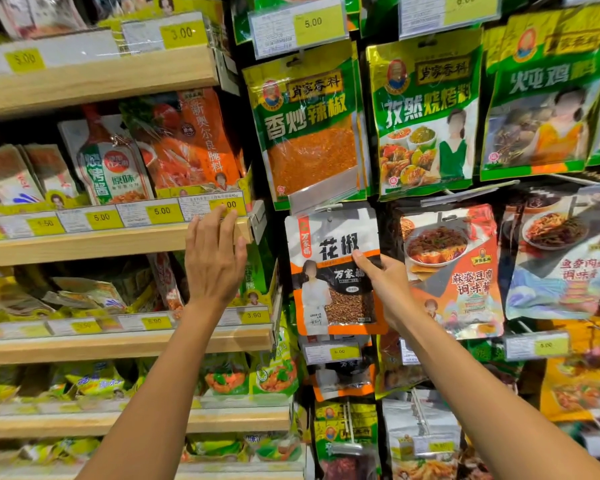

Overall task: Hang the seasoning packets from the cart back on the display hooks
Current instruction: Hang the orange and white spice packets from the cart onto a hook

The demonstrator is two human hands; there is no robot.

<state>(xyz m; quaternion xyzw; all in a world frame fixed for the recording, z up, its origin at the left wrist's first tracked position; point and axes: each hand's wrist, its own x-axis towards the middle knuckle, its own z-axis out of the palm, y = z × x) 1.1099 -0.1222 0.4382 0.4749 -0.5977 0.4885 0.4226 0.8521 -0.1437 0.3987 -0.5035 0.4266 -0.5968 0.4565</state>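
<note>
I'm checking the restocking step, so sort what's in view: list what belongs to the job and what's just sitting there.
Job: Sichuan pepper packet, pinched by the right hand; clear tag flap above it.
Just there: green chilli packet; mapo tofu seasoning packet; wooden shelf, left hand resting on its edge.

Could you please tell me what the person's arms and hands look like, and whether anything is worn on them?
Both forearms are bare to the picture's edge, no sleeves showing. The left hand and right hand have no gloves, rings, watch or bracelet.
</note>
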